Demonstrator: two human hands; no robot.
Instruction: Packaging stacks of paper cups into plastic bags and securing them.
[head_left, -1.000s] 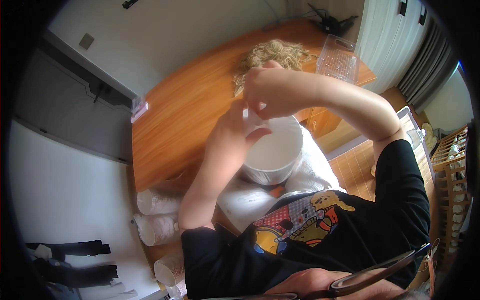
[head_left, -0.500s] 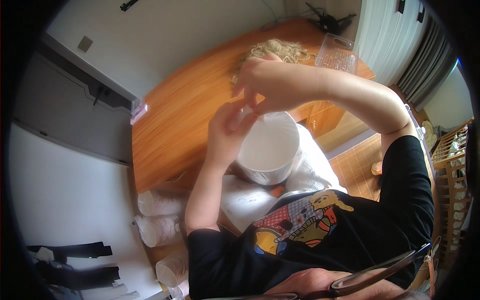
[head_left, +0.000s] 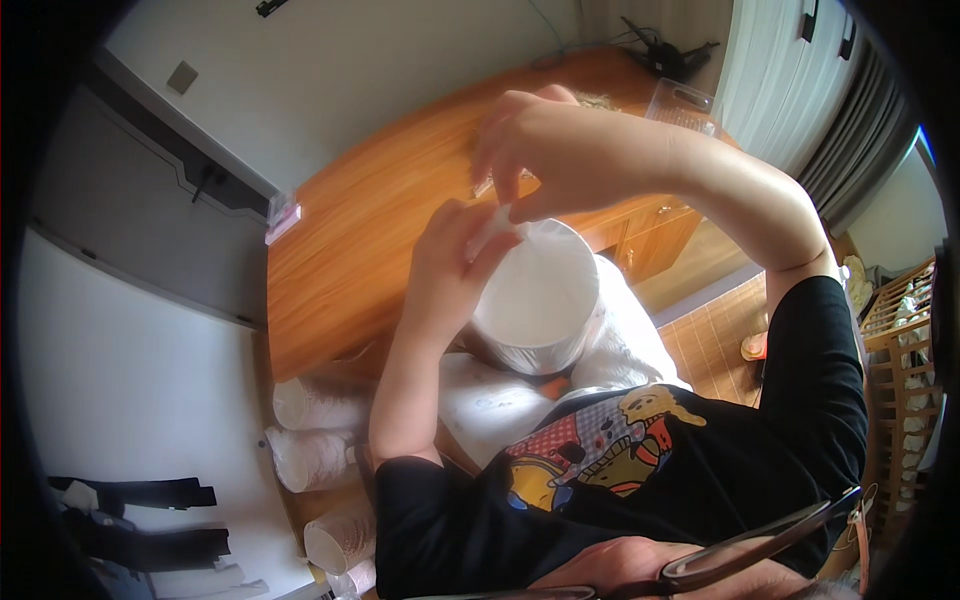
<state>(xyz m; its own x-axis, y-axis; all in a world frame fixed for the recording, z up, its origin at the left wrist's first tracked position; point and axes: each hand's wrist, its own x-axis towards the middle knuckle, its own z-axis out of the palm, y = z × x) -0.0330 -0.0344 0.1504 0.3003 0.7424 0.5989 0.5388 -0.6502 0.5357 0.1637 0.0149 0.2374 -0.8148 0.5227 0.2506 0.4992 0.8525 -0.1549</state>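
Left hand (head_left: 450, 265): gripping the near rim of the white bucket (head_left: 535, 295).
Right hand (head_left: 565, 150): pinching a thin white film (head_left: 500, 222) at that rim.
Bucket: sitting at the wooden table (head_left: 370, 240) edge.
Change: both hands are closing together at the rim, suggesting fitting a liner.

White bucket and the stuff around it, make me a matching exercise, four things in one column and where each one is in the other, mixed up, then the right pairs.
Things:
1. white bucket
2. clear tray
3. paper rolls
4. left hand

Places:
A. at the far right end of the wooden table
B. lined up by the wall, left of the person's left arm
C. in the person's lap, below the right hand
D. at the bucket's left rim

Pairs: 1-C, 2-A, 3-B, 4-D
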